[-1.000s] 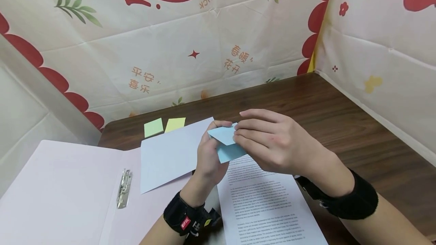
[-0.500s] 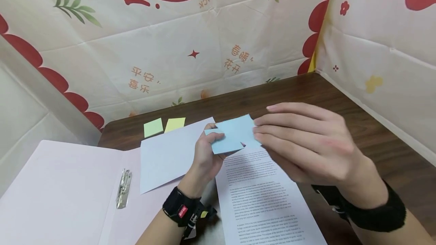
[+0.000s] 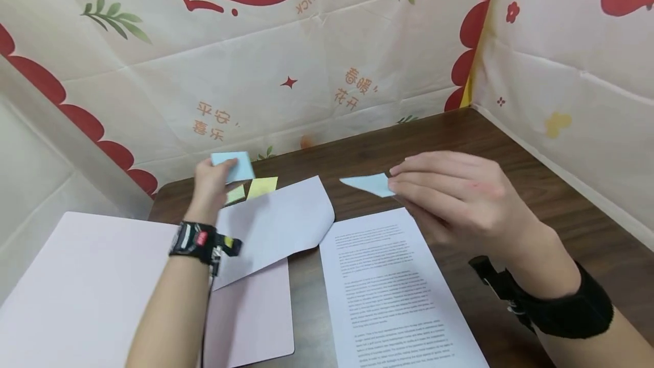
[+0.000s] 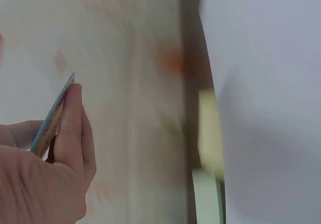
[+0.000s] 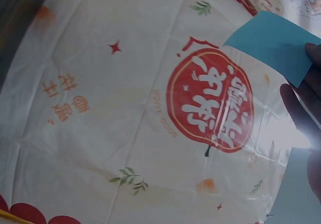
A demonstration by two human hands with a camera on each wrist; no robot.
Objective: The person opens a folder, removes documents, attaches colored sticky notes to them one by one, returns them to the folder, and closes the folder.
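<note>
My left hand [image 3: 208, 189] grips a blue sticky note pad [image 3: 244, 169] between thumb and fingers, above the back left of the table. The left wrist view catches this pad edge-on as a thin blue line. Under and beside that hand are a green sticky note pad [image 3: 236, 194], partly covered by it, and a yellow one [image 3: 263, 186]. Over to the right, my right hand [image 3: 455, 197] pinches a single blue sticky note [image 3: 365, 184] by its right end, raised behind the printed sheet [image 3: 388, 288]. Seen from the right wrist, the note [image 5: 271, 45] curves slightly.
A white sheet [image 3: 276, 226], its right corner bent, overlaps a pale pink folder [image 3: 92, 288] at left. My left forearm crosses the folder and hides its metal clip. Patterned cloth [image 3: 286, 50] hangs behind the dark wooden table [image 3: 434, 135].
The top blue note has come off the pad into my right hand, which drew away rightward. My left hand has carried the pad left and back toward the other pads.
</note>
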